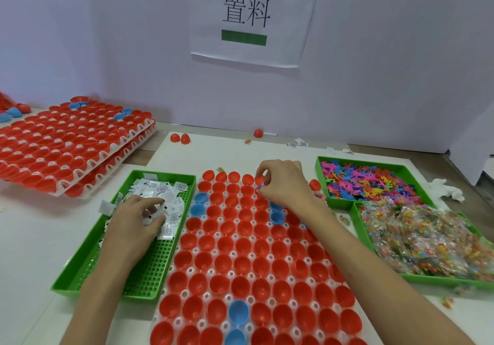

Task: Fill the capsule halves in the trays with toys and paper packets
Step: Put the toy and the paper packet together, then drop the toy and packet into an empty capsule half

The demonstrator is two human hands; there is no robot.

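Toy drop, far row.
Right hand (283,187) pinched toy (260,186) over tray (184,294); left hand (136,219) curled on packets (171,197). Next likely needed: clean release into a half (247,179).

Three green bins (149,272): one of paper packets (171,205), one of loose toys (361,181), one of bagged toys (417,235). Three capsule trays (272,302): one central, a stack (91,163) of two at left. Two hands: left hand (133,219), right hand (283,184). One wall sign (251,16).

Left hand (136,221): palm down, bare forearm extended forward, thumb and curled fingers pinching white paper packets (150,217).
Right hand (283,184): bare forearm reaching farther forward, fingers curled, fingertips pinching small purple plastic toy (260,186).
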